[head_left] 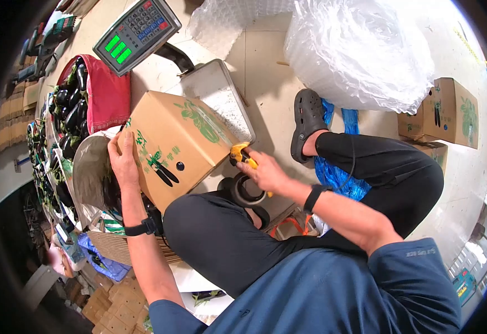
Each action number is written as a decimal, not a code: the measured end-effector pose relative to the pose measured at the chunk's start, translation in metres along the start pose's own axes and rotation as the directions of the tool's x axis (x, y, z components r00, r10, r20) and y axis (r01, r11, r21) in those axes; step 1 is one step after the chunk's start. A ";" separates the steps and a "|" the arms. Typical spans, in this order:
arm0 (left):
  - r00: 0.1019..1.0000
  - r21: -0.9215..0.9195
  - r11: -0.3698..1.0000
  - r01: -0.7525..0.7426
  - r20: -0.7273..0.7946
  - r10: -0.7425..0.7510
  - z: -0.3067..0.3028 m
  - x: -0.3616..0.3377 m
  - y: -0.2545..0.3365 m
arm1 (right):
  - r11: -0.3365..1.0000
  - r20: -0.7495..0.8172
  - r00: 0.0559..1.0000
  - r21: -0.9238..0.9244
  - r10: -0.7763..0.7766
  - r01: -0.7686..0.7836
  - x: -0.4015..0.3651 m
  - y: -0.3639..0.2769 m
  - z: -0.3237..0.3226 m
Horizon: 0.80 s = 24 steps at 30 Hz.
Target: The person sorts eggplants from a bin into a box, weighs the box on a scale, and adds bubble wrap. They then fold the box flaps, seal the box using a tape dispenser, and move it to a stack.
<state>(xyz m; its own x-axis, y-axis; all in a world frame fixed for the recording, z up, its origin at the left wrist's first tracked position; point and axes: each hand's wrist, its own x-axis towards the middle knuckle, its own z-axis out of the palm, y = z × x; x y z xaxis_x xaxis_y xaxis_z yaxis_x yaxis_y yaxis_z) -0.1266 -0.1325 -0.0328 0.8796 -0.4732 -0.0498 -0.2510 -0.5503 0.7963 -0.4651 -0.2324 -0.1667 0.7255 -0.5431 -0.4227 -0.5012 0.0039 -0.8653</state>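
Note:
A cardboard box (171,145) with green print and a picture of eggplants stands tilted between my hands, near the platform scale. On its left side rests my left hand (124,164), fingers spread along the cardboard. My right hand (263,171) is closed around a yellow and black tool (242,155), which touches the box's right corner. The tool looks like a tape dispenser or cutter; its exact kind is unclear.
The scale's display (137,33) and metal platform (221,94) lie beyond the box. Eggplants (73,106) fill a red bag (107,89) at left. Bubble wrap (360,50) sits at the top, more boxes (449,111) at right. My knees flank the work.

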 end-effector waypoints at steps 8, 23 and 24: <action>0.917 0.042 0.949 0.313 0.246 -0.314 -0.041 -0.037 -0.016 | 0.992 0.184 0.978 -0.050 -0.102 0.112 0.167 -0.036 -0.082; 0.982 -0.119 0.977 0.175 0.091 -0.165 -0.005 0.013 0.000 | 0.896 0.582 0.793 -0.236 -0.179 0.376 0.230 -0.075 -0.113; 0.981 -0.120 0.976 0.180 0.094 -0.169 -0.004 0.011 0.001 | 0.887 0.592 0.784 -0.241 -0.186 0.393 0.218 -0.070 -0.115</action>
<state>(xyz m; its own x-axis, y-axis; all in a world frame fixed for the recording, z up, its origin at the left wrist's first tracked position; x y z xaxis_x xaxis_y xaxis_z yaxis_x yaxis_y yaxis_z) -0.1154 -0.1360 -0.0300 0.8675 -0.4355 -0.2404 -0.0378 -0.5397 0.8410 -0.3256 -0.4475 -0.1677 0.9413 0.0706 -0.3301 -0.2737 -0.4125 -0.8689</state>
